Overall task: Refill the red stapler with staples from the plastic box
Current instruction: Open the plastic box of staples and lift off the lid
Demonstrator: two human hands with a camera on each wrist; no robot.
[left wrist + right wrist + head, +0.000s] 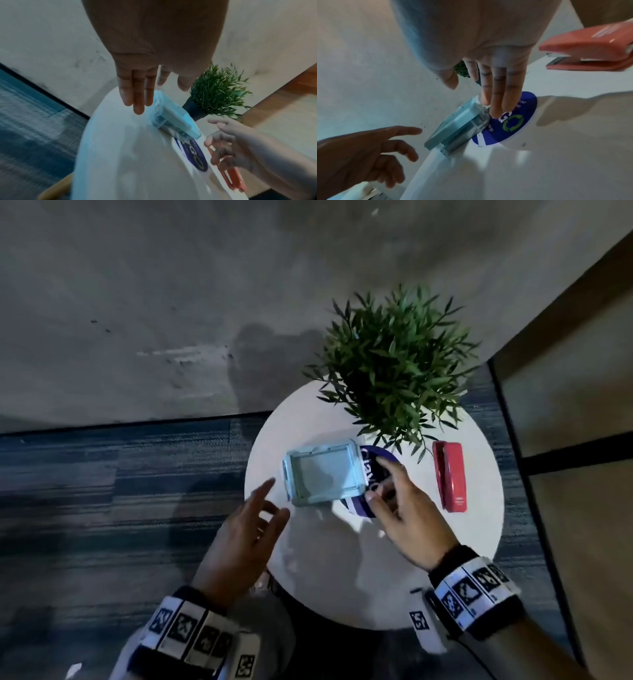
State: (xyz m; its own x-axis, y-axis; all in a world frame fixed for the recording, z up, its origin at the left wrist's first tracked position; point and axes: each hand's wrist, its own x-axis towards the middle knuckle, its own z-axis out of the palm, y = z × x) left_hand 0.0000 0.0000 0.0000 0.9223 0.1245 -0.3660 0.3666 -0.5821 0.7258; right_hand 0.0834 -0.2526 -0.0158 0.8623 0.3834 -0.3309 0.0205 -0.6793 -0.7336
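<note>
A pale blue plastic box (323, 474) (173, 119) (460, 128) with its lid on lies in the middle of the round white table (394, 559), partly over a round blue sticker (371, 470) (511, 121). The red stapler (449, 475) (590, 50) (231, 178) lies closed to the right of it. My left hand (260, 508) (137, 94) hovers just left of the box, fingers straight and spread, holding nothing. My right hand (387, 491) (496, 94) reaches to the box's right edge, fingers extended over the sticker, empty.
A green potted plant (394, 364) (217, 92) stands at the back of the table, close behind the box and stapler. Blue carpet (120, 474) lies to the left, a grey wall (171, 302) behind, a wooden panel (565, 405) on the right.
</note>
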